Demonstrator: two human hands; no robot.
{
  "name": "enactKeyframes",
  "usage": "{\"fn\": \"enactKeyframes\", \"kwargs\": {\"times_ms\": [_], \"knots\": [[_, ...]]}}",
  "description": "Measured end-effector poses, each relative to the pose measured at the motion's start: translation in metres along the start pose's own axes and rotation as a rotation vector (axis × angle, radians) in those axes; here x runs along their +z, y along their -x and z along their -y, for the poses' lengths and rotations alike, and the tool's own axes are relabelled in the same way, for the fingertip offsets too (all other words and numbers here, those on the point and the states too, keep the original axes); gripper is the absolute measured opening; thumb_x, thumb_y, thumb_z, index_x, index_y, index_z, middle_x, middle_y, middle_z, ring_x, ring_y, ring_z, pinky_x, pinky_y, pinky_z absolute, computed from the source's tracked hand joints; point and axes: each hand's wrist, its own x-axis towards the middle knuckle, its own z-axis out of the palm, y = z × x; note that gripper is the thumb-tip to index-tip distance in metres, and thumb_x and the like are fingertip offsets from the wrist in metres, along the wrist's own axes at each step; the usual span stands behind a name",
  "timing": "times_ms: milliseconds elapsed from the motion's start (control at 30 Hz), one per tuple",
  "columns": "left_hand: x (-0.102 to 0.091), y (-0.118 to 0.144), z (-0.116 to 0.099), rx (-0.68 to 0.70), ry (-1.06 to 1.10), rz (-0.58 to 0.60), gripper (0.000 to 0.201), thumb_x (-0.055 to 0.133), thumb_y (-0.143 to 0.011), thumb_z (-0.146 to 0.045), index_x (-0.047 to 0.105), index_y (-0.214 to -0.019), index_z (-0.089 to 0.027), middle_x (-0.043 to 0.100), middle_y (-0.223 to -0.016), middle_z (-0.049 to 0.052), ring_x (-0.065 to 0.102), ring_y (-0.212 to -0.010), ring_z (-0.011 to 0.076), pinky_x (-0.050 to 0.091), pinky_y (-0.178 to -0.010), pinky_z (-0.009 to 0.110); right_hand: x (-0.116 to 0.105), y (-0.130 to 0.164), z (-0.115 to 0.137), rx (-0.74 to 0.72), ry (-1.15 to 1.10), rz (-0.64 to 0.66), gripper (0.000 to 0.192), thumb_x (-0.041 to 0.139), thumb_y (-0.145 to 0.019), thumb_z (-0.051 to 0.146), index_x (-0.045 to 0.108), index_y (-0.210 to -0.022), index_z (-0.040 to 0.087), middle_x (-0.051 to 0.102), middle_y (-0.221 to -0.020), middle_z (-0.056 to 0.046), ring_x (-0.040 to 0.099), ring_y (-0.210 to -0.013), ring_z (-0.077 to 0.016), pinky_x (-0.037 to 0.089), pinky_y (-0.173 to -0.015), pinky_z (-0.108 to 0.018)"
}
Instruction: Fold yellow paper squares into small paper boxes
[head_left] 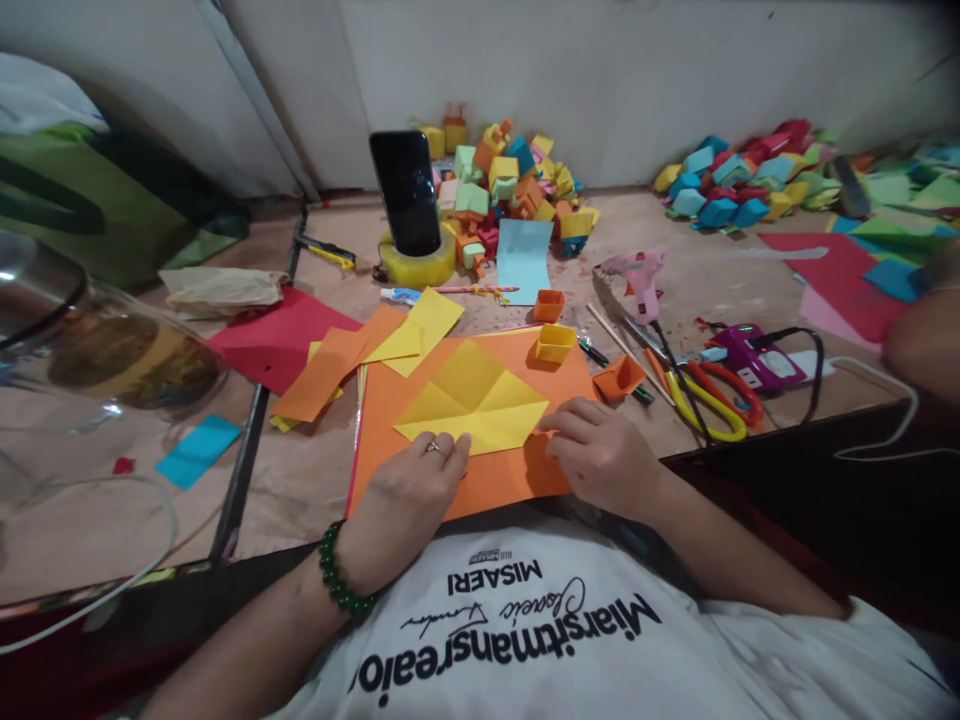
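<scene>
Table: heaps of finished paper cubes along far edge. Orange sheet at near edge carries yellow paper, creased, flaps partly folded, far from cube. Left hand flat, pinning near corner; right hand fingertips pressing right corner.

Both hands press a creased yellow sheet on an orange sheet at the table's near edge: left hand on its near-left corner, right hand on its right corner.

Our brown table, orange sheet lying on it, scissors, glue gun, loose coloured papers, folded paper boxes
</scene>
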Motion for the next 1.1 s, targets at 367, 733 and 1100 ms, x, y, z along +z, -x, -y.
{"fn": "enactKeyframes", "kwargs": {"times_ms": [367, 733, 1100], "knots": [[-0.020, -0.015, 0.026, 0.178, -0.109, 0.054, 0.031, 0.040, -0.084, 0.003, 0.064, -0.095, -0.014, 0.069, -0.084, 0.008, 0.063, -0.064, 0.0159, 0.049, -0.054, 0.026, -0.001, -0.001, -0.014, -0.007, 0.178, -0.159, 0.036, 0.045, -0.087, 0.004, 0.063, -0.113, 0.021, 0.063, -0.127, -0.012, 0.055, -0.122, -0.0246, 0.050, -0.096, -0.046], [-0.008, 0.001, 0.008, 0.135, 0.057, -0.029, 0.031, 0.043, -0.086, -0.005, 0.064, -0.108, -0.006, 0.069, -0.101, 0.015, 0.063, -0.090, 0.0241, 0.057, -0.080, 0.038, 0.015, -0.016, 0.018, -0.184, -0.005, -0.073, 0.026, 0.045, -0.090, 0.004, 0.069, -0.097, 0.011, 0.071, -0.108, -0.013, 0.064, -0.103, -0.0240, 0.056, -0.085, -0.040], [0.003, 0.020, 0.001, 0.087, 0.218, -0.166, 0.028, 0.046, -0.090, -0.015, 0.065, -0.110, -0.008, 0.069, -0.107, 0.015, 0.062, -0.099, 0.0249, 0.057, -0.084, 0.039, 0.016, -0.024, 0.004, 0.154, -0.539, 0.077, 0.015, 0.056, -0.093, 0.023, 0.069, -0.086, 0.019, 0.072, -0.094, -0.007, 0.067, -0.087, -0.0159, 0.057, -0.077, -0.031]]}}
